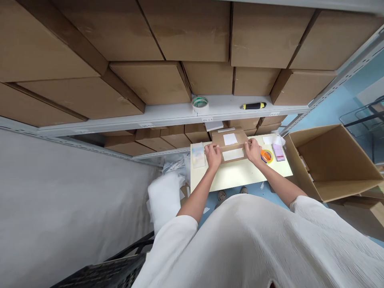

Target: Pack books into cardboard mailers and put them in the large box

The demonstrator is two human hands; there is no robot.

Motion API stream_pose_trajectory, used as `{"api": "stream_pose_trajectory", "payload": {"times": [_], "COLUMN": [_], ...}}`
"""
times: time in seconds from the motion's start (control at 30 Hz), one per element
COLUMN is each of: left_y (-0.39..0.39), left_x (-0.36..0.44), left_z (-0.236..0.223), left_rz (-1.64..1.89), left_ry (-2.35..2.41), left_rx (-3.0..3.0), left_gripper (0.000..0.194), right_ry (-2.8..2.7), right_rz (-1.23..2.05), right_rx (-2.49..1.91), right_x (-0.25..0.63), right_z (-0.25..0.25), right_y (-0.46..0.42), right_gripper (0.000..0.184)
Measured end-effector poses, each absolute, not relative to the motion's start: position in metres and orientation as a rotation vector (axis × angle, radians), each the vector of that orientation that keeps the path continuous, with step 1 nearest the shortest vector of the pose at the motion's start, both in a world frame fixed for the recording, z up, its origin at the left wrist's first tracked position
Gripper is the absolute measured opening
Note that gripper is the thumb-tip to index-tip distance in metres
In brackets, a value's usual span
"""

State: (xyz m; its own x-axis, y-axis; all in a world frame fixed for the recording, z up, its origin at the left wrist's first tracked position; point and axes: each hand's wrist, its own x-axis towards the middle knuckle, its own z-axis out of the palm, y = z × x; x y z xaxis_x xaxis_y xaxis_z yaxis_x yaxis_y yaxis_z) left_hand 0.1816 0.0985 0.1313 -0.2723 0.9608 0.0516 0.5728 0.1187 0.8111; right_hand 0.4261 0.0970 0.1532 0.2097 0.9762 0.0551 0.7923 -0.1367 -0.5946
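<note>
A small flat cardboard box (231,146) with white labels lies on a pale yellow table (240,176). My left hand (213,155) grips the box's left side, fingers curled over its edge. My right hand (253,151) grips the right side the same way. Both hands press on the box's flaps.
An orange tape roll (266,156) and a pink packet (279,152) lie right of the box, a clear packet (198,155) left. A green tape roll (200,103) and a yellow utility knife (253,106) rest on the shelf. A large open carton (333,164) stands at right.
</note>
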Motion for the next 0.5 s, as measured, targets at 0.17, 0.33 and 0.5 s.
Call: {"api": "stream_pose_trajectory", "payload": {"times": [0.17,0.33,0.5], "left_y": [0.064,0.041,0.036], "left_x": [0.189,0.188,0.182], "left_z": [0.11,0.093,0.08], "left_rz": [0.976,0.863,0.664], "left_ry": [1.924,1.968,2.009], "left_rx": [1.488,1.473,1.415], "left_gripper": [0.018,0.042,0.059], "right_ry": [-1.709,-1.787,-1.751], "right_rz": [0.506,0.552,0.774], "right_rx": [-2.038,-2.064,-2.169], "right_x": [0.434,0.442,0.444], "right_z": [0.128,0.107,0.093], "right_y": [0.063,0.043,0.041], "right_gripper": [0.047,0.055,0.059]}}
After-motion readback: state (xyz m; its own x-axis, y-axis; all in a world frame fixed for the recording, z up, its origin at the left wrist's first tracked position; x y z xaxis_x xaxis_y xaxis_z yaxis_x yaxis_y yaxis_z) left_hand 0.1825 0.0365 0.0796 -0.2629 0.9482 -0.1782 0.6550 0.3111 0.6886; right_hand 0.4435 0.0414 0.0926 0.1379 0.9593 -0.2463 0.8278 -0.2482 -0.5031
